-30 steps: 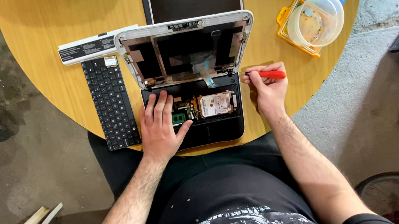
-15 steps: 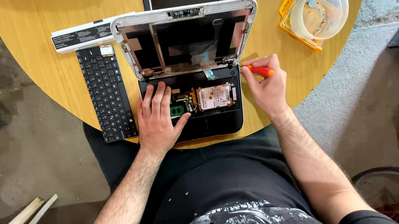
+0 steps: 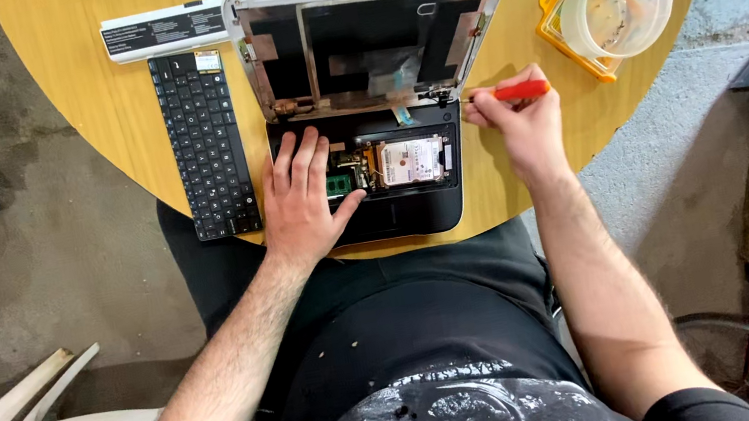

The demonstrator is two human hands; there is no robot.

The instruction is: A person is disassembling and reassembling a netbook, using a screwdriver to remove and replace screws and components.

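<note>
1. The dismantled laptop [image 3: 383, 138] lies at the near edge of the round wooden table [image 3: 108, 133], lid shell tilted back, base open toward the person
2. The left hand [image 3: 307, 201] rests flat and open on the left half of the base, fingers spread, just beside the hard drive [image 3: 410, 161]
3. The right hand [image 3: 516, 116] is closed around a red-handled screwdriver [image 3: 517, 91]
4. The screwdriver's long axis runs left-right, tip pointing at the right hinge [image 3: 439, 98]; the right hand is the nearer

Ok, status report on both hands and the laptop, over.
Left hand flat on opened laptop base. Right hand grips red screwdriver at hinge. Loose keyboard lies left, clear.
</note>
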